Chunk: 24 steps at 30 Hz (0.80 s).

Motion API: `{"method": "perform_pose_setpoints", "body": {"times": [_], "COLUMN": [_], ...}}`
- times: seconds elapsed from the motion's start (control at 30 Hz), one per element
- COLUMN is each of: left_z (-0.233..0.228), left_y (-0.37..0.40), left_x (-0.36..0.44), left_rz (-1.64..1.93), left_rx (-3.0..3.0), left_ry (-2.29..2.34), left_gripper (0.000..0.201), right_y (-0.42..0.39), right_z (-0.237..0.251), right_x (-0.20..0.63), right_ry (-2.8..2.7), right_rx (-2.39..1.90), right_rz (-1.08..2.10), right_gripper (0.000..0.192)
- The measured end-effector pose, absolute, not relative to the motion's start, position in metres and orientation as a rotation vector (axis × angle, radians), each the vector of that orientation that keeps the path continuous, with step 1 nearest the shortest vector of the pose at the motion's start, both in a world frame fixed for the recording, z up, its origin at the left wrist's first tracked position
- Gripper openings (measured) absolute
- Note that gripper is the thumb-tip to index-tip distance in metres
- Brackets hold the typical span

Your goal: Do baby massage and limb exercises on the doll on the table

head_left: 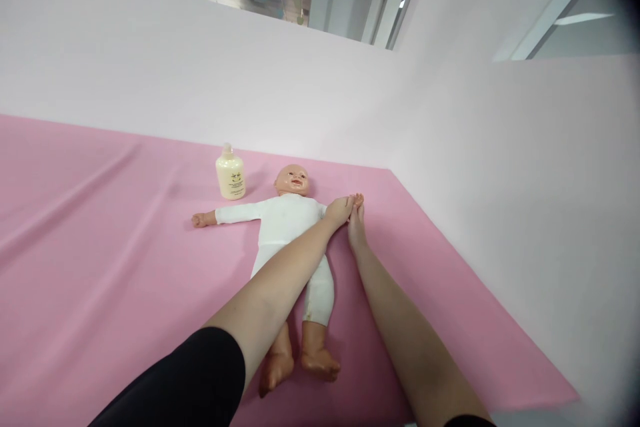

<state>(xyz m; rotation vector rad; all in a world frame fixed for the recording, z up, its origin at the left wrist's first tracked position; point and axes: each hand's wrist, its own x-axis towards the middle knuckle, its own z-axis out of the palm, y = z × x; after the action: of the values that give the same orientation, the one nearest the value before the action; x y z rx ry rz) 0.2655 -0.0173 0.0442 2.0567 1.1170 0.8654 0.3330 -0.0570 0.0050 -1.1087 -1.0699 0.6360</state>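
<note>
On its back lies a baby doll [283,223] with a white cloth body and bare plastic head, hands and feet. My left hand [340,211] reaches across the doll's body and is closed around its arm near the wrist, on the right side of the view. Against the same small doll hand [358,199], my right hand [357,225] is closed from the front and right. The doll's little fingers show just beyond my fingertips. Its other arm [239,212] stretches out to the left. My left forearm hides part of the doll's torso and legs.
A pale yellow pump-style bottle [231,177] with a printed label stands left of the doll's head. Pink sheeting [125,267] with a few creases covers the surface. White walls [200,80] rise behind and at the right, with windows above.
</note>
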Motion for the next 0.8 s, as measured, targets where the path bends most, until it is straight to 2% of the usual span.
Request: {"method": "perform_pose_setpoints", "body": {"times": [0.1, 0.4, 0.8], "left_z": [0.0444, 0.0479, 0.0538], "left_y": [-0.0162, -0.0192, -0.0222], "left_x": [0.2656, 0.2648, 0.2608], "left_rz": [0.880, 0.853, 0.779], "left_rx": [2.037, 2.058, 2.096], "left_ry": [1.112, 1.099, 1.044], "left_gripper": [0.051, 0.053, 0.048], "right_y": [-0.0574, -0.0565, -0.0517], "right_z": [0.0055, 0.0041, -0.0008], "right_x": [0.3339, 0.3344, 0.3379], "right_ry": [-1.096, -0.958, -0.909], "right_rx": [-1.147, -1.146, -1.246], "right_rz": [0.633, 0.593, 0.554], "right_gripper": [0.065, 0.055, 0.066]}}
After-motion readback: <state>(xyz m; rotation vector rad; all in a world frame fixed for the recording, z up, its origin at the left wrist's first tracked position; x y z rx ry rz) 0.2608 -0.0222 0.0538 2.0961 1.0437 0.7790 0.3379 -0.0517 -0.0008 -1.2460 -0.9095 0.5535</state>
